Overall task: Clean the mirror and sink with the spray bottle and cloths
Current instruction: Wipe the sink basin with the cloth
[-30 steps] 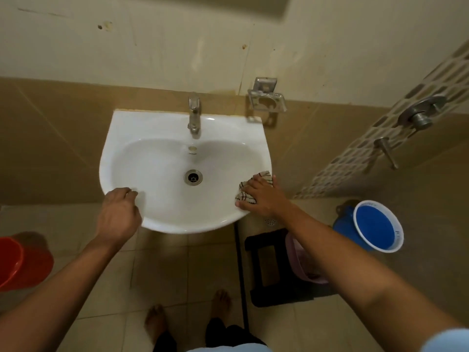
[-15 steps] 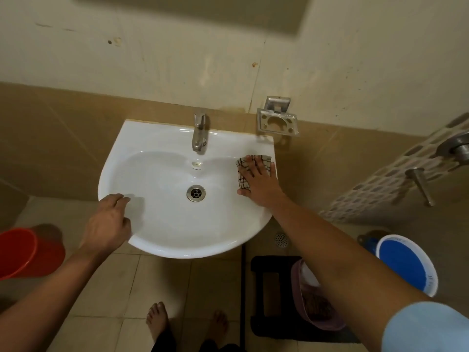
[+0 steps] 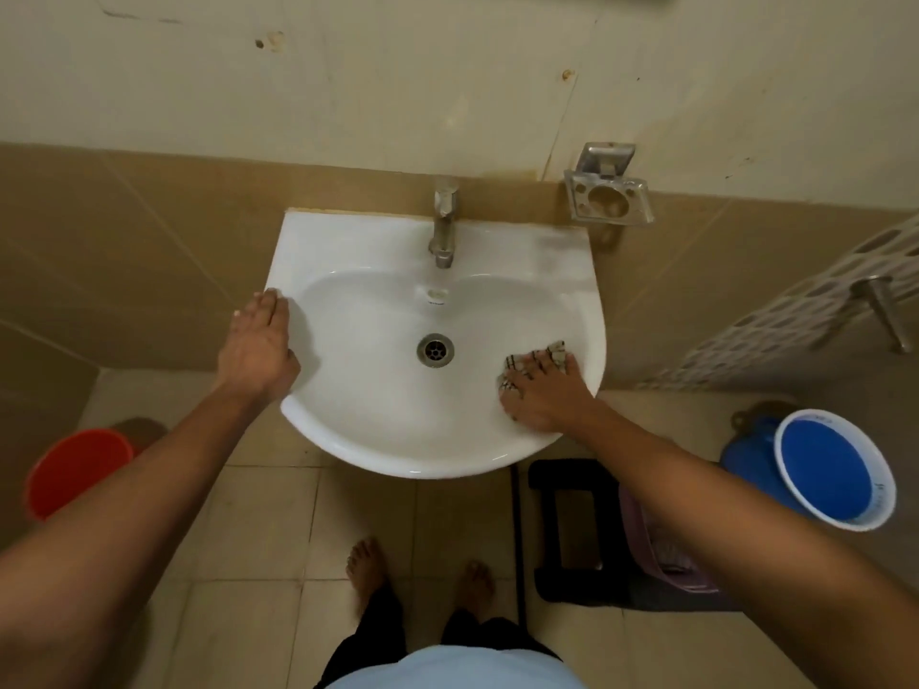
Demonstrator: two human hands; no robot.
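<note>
A white wall-mounted sink fills the middle of the view, with a steel tap at the back and a drain in the bowl. My right hand presses a checked cloth flat against the inside right of the bowl, near the rim. My left hand rests flat on the sink's left rim and holds nothing. Neither a mirror nor a spray bottle is in view.
An empty metal holder hangs on the wall right of the tap. On the tiled floor stand a red bucket at left, a blue bucket at right and a black stool with a pink bin. My bare feet are below the sink.
My right hand has slid the cloth from the back right of the bowl, near the tap, down toward the front right. My left hand has shifted further back along the left rim.
</note>
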